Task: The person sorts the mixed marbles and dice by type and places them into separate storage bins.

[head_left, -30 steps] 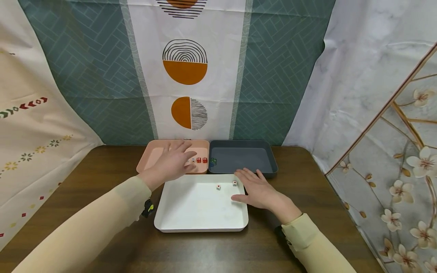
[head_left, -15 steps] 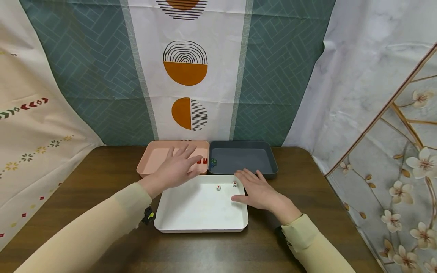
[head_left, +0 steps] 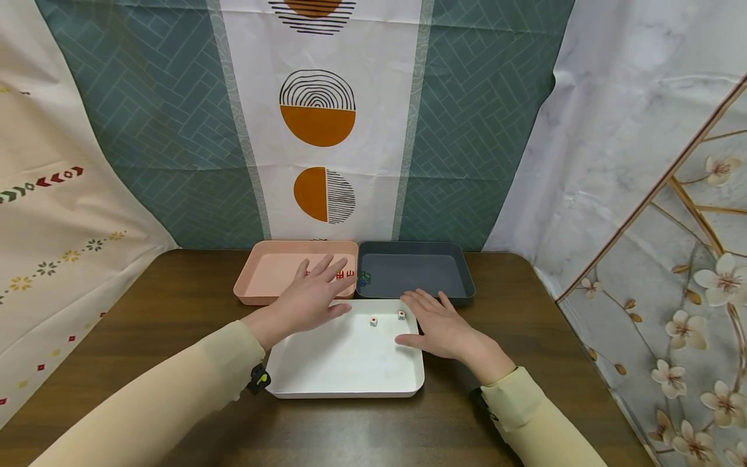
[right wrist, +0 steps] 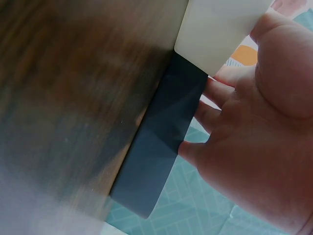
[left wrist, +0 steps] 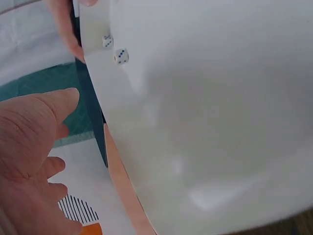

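Over the seam between the pink tray (head_left: 257, 272) and the white tray (head_left: 344, 363), my left hand (head_left: 306, 301) hovers with fingers spread, nothing visible in its grasp. Two white dice, one (head_left: 373, 322) nearer the middle and one (head_left: 401, 315) by the far right corner, lie in the white tray. My right hand (head_left: 438, 327) lies over that tray's right rim, fingers extended and thumb over the inside. Several red dice (head_left: 350, 274) show in the pink tray, partly covered by my left fingers. Green and blue dice (head_left: 364, 277) cluster in the dark tray's left corner.
The dark grey tray (head_left: 414, 266) stands beside the pink one, both behind the white tray. All rest on a brown wooden table (head_left: 192, 305). Patterned cloths (head_left: 467, 130) hang behind and at both sides.
My left hand has drawn back from over the pink tray and slightly rightward, its fingers straightening. It now covers the dice seen there earlier. The right hand has stayed put.
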### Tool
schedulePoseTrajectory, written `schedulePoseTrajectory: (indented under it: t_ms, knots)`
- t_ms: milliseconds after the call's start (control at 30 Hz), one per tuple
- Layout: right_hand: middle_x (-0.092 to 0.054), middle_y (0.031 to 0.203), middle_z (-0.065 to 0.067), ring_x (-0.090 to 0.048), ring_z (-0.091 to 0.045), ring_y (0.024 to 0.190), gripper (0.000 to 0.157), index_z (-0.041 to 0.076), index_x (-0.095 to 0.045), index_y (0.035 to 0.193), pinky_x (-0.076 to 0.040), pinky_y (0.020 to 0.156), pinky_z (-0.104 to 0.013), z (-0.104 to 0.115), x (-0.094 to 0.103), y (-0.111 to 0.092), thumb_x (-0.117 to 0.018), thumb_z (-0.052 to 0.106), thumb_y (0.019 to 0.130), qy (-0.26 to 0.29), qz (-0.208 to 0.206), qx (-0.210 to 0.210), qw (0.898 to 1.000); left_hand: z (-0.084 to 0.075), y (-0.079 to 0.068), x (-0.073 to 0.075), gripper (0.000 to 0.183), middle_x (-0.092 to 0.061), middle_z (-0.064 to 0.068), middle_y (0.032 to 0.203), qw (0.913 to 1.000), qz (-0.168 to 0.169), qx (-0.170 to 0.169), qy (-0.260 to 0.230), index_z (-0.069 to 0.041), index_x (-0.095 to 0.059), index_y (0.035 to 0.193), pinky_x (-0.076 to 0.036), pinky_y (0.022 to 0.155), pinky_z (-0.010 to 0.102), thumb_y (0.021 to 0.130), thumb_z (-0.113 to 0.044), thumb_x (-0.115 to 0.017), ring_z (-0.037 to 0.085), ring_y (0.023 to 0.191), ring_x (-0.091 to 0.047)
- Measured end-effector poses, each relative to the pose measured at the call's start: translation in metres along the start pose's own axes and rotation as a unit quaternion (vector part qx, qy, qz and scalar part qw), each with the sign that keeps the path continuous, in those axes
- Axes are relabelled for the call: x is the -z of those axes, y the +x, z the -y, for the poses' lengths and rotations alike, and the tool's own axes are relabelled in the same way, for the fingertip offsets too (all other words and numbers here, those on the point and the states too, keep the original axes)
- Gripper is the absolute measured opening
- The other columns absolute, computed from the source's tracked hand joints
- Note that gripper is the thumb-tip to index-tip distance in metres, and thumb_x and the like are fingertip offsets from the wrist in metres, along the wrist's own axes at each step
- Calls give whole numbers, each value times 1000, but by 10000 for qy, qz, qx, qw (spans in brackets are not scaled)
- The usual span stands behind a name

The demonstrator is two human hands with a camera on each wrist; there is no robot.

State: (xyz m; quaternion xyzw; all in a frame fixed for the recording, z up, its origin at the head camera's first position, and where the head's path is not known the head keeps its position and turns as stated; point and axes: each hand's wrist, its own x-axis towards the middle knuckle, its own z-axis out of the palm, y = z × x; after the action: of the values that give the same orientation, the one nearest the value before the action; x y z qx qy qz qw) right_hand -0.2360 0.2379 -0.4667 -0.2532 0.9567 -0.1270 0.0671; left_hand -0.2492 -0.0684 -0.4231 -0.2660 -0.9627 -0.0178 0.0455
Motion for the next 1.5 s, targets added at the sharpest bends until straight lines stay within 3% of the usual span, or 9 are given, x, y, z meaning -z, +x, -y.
schedulePoseTrajectory:
  t_ms: [533, 933, 1500]
  knots:
    - [-37, 176, -16, -25, -39, 166, 95, 5, -39, 170, -9, 132, -68, -2, -3, 0, -71, 63, 103, 99, -155, 218, 9996, -16, 4, -15, 63, -37, 14, 177, 9990, 197, -364, 143, -23, -60, 161, -19, 126, 76, 105, -47, -76, 43, 166, -25]
    - [-35, 178, -12, -22, -34, 168, 92, 8, -37, 172, -7, 133, -65, -2, 1, -1, -72, 59, 104, 15, -4, 93, 10000, -25, 8, -21, 48, -39, 18, 175, 9970, 180, -746, -105, -23, -75, 146, -20, 125, 79, 102, -41, -82, 46, 165, -26]
    - [-34, 178, -12, -22, -34, 168, 93, 9, -36, 173, -8, 133, -65, -3, 2, -1, -71, 62, 104, -85, -14, 70, 9999, -33, 18, -24, 37, -40, 17, 175, 9958, 328, -786, -321, -25, -81, 136, -16, 124, 81, 100, -35, -86, 45, 166, -22]
